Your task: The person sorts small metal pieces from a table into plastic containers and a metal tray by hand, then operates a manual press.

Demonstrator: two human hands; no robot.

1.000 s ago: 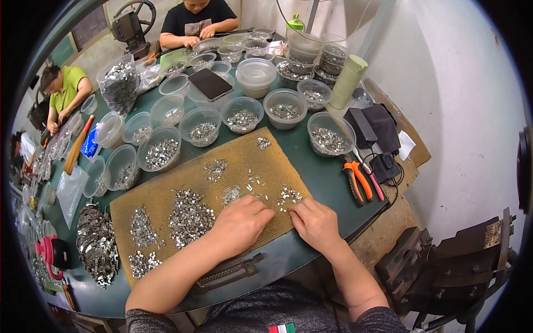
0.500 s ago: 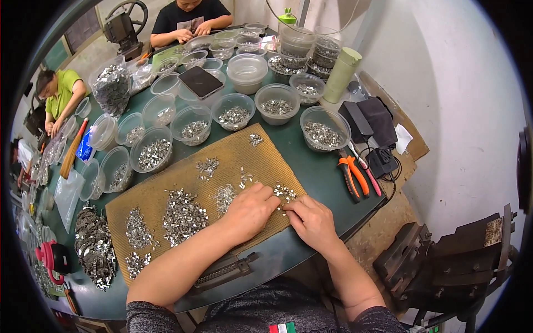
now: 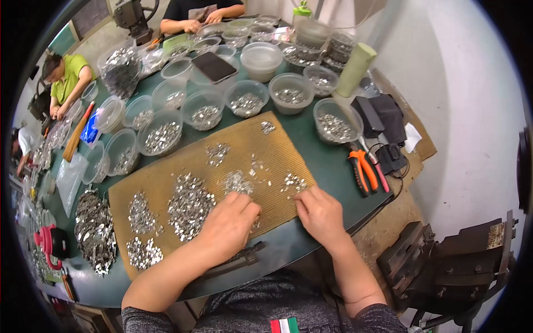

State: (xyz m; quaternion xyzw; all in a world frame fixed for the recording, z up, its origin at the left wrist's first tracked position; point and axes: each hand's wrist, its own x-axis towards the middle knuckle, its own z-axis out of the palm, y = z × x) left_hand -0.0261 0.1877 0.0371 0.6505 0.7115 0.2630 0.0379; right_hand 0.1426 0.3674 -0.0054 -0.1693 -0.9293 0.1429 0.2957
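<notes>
On a tan ribbed mat [image 3: 266, 141], small shiny metal pieces lie in separate piles. My left hand [image 3: 230, 222] is closed at the mat's near edge, just below a pile of thin silvery pieces [image 3: 237, 183]; its curled fingertips are hidden beneath it. To its left spreads the largest pile of metal pieces [image 3: 190, 205]. My right hand [image 3: 321, 216] is at the mat's right edge, beside a small cluster of pieces [image 3: 293, 184]. Its thumb and fingers are drawn together, and whatever they pinch is too small to name.
Clear plastic bowls of metal pieces [image 3: 247, 100] stand beyond the mat. Orange-handled pliers [image 3: 363, 172] lie at right, near a green cylinder [image 3: 356, 69]. A dark phone [image 3: 215, 67] rests across bowls. Two people work farther off. A dark metal machine [image 3: 444, 272] stands at lower right.
My left hand has drawn back toward me and left, away from the small cluster and my right hand. The right hand stays by the mat's right edge. The whole view has shifted slightly.
</notes>
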